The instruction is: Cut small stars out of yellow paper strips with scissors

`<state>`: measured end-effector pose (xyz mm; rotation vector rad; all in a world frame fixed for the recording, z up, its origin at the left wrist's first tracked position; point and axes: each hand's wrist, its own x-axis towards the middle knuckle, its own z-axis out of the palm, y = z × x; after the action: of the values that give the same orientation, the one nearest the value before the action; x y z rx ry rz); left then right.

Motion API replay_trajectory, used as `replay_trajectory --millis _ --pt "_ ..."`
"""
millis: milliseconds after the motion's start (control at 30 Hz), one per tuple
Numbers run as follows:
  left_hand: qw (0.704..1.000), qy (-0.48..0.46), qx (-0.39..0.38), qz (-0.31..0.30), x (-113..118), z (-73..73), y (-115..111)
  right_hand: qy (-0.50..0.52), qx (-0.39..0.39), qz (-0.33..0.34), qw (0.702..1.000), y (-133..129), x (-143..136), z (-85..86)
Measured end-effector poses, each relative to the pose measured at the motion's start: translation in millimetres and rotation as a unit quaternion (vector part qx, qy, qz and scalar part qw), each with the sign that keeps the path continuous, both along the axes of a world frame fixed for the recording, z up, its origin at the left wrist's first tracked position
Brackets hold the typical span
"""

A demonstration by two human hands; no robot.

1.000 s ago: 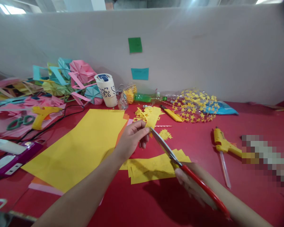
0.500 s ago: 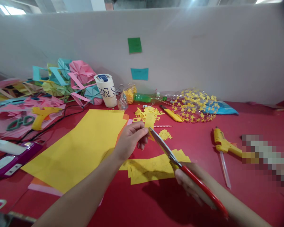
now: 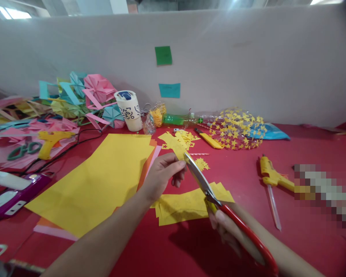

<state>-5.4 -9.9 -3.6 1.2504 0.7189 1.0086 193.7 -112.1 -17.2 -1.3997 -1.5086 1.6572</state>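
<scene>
Yellow paper strip (image 3: 177, 148) is raised above the red table (image 3: 150, 246), pinched between the thumb and fingers of the person's left hand (image 3: 167, 171). The right hand (image 3: 226, 227) is wrapped around the red handles of the scissors (image 3: 208, 191); their tips lie at the strip's right edge, beside the left thumb. From where I stand, I cannot tell whether the blades grip the paper.

Below the hands, further yellow strips (image 3: 184, 206) lie stacked flat. Just beyond the scissor tips sits a small heap of cut stars (image 3: 202, 164), with paper scraps (image 3: 187, 137) behind it. A large yellow sheet (image 3: 95, 179) lies to the left, over orange and pink paper. Farther out: a yellow cutter (image 3: 210, 139), a star-covered clear ball (image 3: 238, 129), a white tumbler (image 3: 129, 111) standing upright, and, right, a yellow glue gun (image 3: 266, 171).
</scene>
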Motion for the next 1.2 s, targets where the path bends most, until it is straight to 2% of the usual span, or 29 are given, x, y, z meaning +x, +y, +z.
replay_trajectory --millis 200,433,733,933,1200 --pt "1.000 0.000 -0.008 0.001 0.3 -2.0 0.6 -0.024 0.003 -0.009 1.000 -1.4 0.0 3.5" --pt "1.000 0.010 -0.011 0.000 -0.9 -1.4 1.5 -0.066 -0.033 -0.026 0.997 0.6 1.4 -2.0" --pt "1.000 0.012 -0.014 0.004 -1.2 -1.7 2.0 -0.044 -0.047 0.003 0.998 8.9 4.7 -15.3" --pt "1.000 0.003 -0.019 0.000 -1.9 -1.7 2.5 -0.069 0.033 -0.009 0.997 2.8 0.2 0.5" --pt "0.999 -0.020 -0.002 0.033 -2.5 3.8 5.5 -0.083 0.041 -0.019 0.996 2.6 -1.2 9.8"
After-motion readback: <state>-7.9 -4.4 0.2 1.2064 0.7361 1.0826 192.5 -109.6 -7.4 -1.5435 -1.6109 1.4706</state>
